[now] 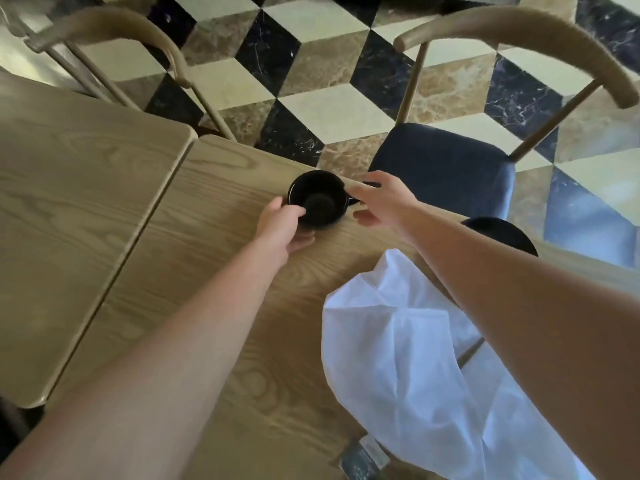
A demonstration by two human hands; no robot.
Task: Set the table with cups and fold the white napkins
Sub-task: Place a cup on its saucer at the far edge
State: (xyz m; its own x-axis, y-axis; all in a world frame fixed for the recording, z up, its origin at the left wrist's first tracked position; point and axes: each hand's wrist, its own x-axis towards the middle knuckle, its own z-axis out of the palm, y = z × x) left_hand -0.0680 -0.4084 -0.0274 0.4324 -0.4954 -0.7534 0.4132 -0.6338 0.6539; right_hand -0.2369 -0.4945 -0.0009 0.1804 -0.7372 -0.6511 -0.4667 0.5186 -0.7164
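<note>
The left hand (282, 226) grips the black cup (317, 198); the right hand (377, 199) hovers open beside it. The cup sits near the table (214, 271) edge, so a nudge could tip it off.

Place: café or dining room | wooden tables (86, 188); chairs (450, 168); patterned marble floor (311, 81)

Black cup (317, 199) — white napkin (408, 358)
</note>
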